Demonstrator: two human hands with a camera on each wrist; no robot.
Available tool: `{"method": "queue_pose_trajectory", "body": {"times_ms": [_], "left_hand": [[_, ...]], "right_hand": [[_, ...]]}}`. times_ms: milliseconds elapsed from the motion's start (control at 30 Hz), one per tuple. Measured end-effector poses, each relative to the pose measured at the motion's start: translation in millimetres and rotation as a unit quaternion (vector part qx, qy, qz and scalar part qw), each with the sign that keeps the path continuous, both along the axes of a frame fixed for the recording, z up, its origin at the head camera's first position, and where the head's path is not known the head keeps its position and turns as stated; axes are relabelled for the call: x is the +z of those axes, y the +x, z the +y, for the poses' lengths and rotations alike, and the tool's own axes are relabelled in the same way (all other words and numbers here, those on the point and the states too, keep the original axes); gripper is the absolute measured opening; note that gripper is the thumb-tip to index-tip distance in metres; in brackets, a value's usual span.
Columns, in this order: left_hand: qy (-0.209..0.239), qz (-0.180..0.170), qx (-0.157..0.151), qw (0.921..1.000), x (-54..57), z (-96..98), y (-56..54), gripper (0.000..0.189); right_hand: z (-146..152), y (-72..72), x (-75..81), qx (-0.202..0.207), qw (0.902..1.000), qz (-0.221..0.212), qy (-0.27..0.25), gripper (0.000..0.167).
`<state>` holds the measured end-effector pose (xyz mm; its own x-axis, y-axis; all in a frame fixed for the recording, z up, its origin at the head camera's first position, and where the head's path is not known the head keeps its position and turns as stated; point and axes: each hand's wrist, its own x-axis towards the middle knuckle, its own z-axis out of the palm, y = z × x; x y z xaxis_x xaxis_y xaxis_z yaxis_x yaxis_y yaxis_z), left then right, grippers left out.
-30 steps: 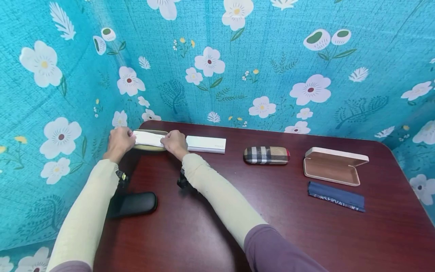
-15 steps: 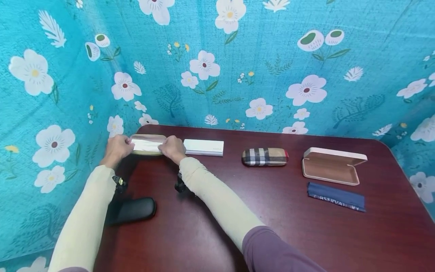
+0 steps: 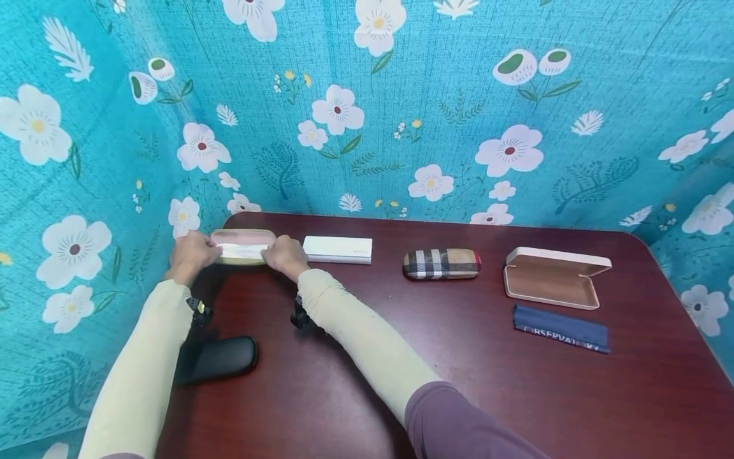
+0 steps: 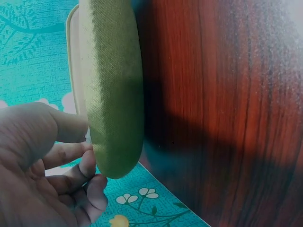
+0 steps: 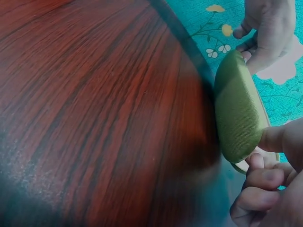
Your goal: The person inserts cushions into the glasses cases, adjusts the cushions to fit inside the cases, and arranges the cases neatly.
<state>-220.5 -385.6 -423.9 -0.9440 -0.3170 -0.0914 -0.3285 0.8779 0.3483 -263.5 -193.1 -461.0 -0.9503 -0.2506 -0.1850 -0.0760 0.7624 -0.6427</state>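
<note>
An open green glasses case [image 3: 241,261] with a pale pink lining stands at the far left of the table. Across its inside, in the head view, a folded white cloth [image 3: 243,252] is stretched. My left hand [image 3: 192,255] pinches the cloth's left end, and my right hand [image 3: 287,256] pinches the other end near the case's right side. From the left wrist, the case's green outer wall [image 4: 116,90] hides most of the cloth, with the thumb and fingers at its rim. Right-hand fingers sit at the case's near end [image 5: 236,118] in the right wrist view.
Right of the case lies a long white box [image 3: 337,249]. Farther right are a plaid glasses case [image 3: 441,264], an open white case with brown lining [image 3: 550,287] and a folded blue cloth [image 3: 561,329]. A black case [image 3: 223,357] lies near the left forearm.
Both hands have lowered the white cloth from over the green case down into its opening. More of the pink lining shows behind it now. The head view has shifted slightly.
</note>
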Motion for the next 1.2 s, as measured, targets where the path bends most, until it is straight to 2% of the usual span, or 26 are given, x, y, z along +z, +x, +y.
{"method": "queue_pose_trajectory", "body": {"times_ms": [233,367,533,667,733,833,900,967,1033,1100,1200], "left_hand": [[-0.006,-0.018,0.032,0.9993,-8.7,-3.5,5.0,0.029],[-0.005,-0.022,0.038,0.999,-12.1,-5.0,5.8,0.031],[-0.036,0.03,0.019,0.9987,-9.1,0.7,0.7,0.029],[-0.055,0.085,-0.016,0.9947,-1.7,11.7,-9.3,0.025],[-0.056,0.111,-0.045,0.9913,1.5,15.8,-13.0,0.031],[-0.037,0.135,-0.12,0.9828,4.6,17.3,-16.4,0.038],[-0.021,0.141,-0.189,0.9716,5.8,15.8,-17.5,0.046],[-0.012,0.13,-0.252,0.9588,6.0,12.5,-17.8,0.057],[-0.006,0.104,-0.29,0.9512,5.4,8.6,-16.9,0.068],[-0.001,0.077,-0.303,0.95,3.6,4.7,-14.9,0.077],[-0.002,0.039,-0.296,0.9545,-2.1,-0.2,-10.3,0.08]], "right_hand": [[-2.7,6.8,-8.1,0.014,0.9999,-0.005,-0.008,0.047],[-1.2,9.3,-8.7,0.026,0.9996,0.002,-0.013,0.048],[4.7,7.8,-8.4,0.022,0.9977,0.042,-0.048,0.043],[10.3,2.7,-4.2,-0.005,0.9918,0.1,-0.08,0.032],[12.2,0.4,-1.1,-0.011,0.988,0.125,-0.09,0.036],[13.8,-3.6,2.9,0.003,0.9843,0.151,-0.091,0.055],[14.3,-6.6,4.4,0.02,0.9834,0.164,-0.076,0.069],[14.5,-9.4,4.6,0.039,0.9839,0.166,-0.053,0.083],[14.6,-10.9,4.1,0.066,0.9847,0.159,-0.028,0.092],[14.3,-11.0,2.6,0.093,0.985,0.146,-0.007,0.099],[12.8,-9.5,-0.6,0.131,0.983,0.127,0.016,0.104]]}}
